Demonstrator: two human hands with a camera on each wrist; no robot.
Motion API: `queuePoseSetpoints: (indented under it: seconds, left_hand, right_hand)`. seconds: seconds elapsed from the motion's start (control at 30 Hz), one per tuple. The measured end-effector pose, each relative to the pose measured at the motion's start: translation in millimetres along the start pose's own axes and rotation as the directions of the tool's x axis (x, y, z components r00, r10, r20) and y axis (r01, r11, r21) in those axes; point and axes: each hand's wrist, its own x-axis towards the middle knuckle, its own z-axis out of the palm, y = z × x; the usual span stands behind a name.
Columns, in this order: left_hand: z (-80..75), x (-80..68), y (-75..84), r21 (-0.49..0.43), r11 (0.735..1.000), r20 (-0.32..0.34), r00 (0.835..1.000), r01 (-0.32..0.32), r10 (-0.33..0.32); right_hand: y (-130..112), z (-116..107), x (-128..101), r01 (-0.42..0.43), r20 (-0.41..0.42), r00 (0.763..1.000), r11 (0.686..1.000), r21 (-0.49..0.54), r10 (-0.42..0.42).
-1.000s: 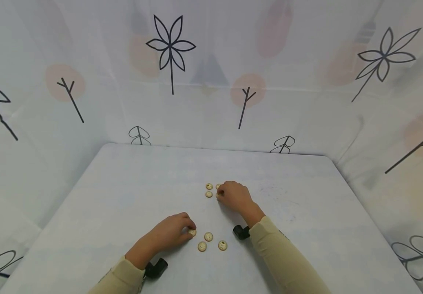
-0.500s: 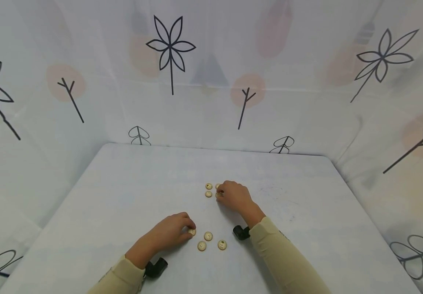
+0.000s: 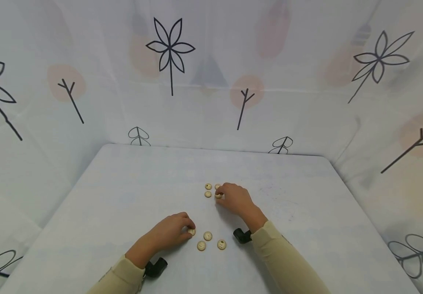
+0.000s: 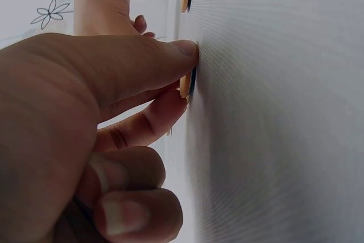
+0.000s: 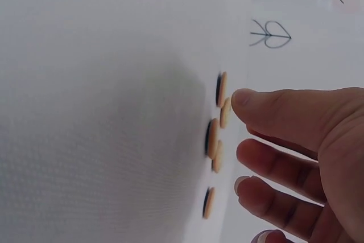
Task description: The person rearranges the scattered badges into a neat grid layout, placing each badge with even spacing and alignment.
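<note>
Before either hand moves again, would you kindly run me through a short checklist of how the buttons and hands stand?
1. Left hand has a button between thumb and finger: ok, the left wrist view shows it pinched at the table.
2. Right hand touches a far-group button: ok; a firm pinch: cannot tell.
3. Three loose near buttons lie flat, apart from each other: ok.
4. Far-group buttons lie flat: ok.
5. Hands apart from each other: ok.
</note>
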Motion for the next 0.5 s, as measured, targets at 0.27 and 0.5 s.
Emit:
queuePoseSetpoints:
  seconds: [0.27,0.5]
  left_hand:
    - [0.9,0.0,-0.8,0.000,1.000,0.006,1.000,0.006,-0.006]
    - [0.8,-0.5,-0.5,-0.001,1.000,0.005,1.000,0.002,-0.002]
  right_hand:
    - [-3.8,-3.4,-9.2,0.027,0.020,0.999,1.000,0.014,-0.027]
    - [-6.4,-3.6,-19.9,0.064,0.033,0.997,0.998,0.012,-0.065]
